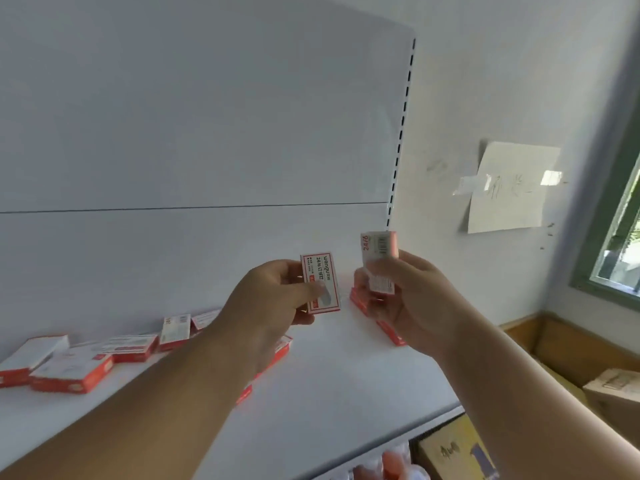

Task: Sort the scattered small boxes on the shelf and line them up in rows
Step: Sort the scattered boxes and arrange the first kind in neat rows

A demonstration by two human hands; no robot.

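Observation:
My left hand (273, 296) pinches a small red-and-white staple box (320, 280), held upright with its printed face toward me, above the white shelf (329, 375). My right hand (405, 299) grips another small box (377, 258) on end, barcode side showing, just to the right. Several more red-and-white boxes (72, 372) lie scattered at the shelf's left. A few boxes (391, 332) sit in a line on the shelf under my right hand, partly hidden by it. More boxes are partly covered by my left forearm.
The shelf's white back panel (194, 133) rises behind, with a slotted upright (401, 126) at its right edge. A taped paper note (512, 188) hangs on the wall. Cardboard cartons (609, 393) stand at lower right. A lower shelf holds packaged goods (391, 462).

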